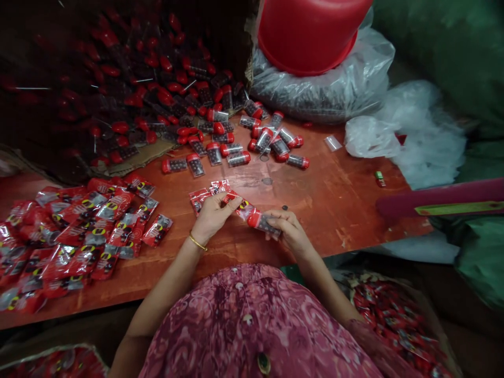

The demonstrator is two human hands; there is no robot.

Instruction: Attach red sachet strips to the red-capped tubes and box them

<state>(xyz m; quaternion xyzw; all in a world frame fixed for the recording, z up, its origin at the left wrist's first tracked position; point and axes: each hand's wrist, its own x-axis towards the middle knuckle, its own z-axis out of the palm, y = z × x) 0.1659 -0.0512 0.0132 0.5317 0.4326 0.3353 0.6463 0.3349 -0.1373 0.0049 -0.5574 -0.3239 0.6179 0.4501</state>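
My left hand [214,214] pinches a red printed plastic packet [243,206] over the middle of the table. Between the fingers of my right hand [290,229] is a clear tube with a red cap [262,221], with dark contents. Its capped end points left and meets the mouth of the packet; how far inside it sits I cannot tell. Flat red packets [199,199] lie just beyond my left hand. Loose red-capped tubes [238,158] with dark balls inside are scattered farther back on the table.
A big dark box [157,149] spills many tubes at the back left. Filled red packets [84,247] are heaped on the left of the table [326,210]. A red tub [311,37] rests on a clear plastic sack [323,100]. A sack of red packets [397,320] stands below right.
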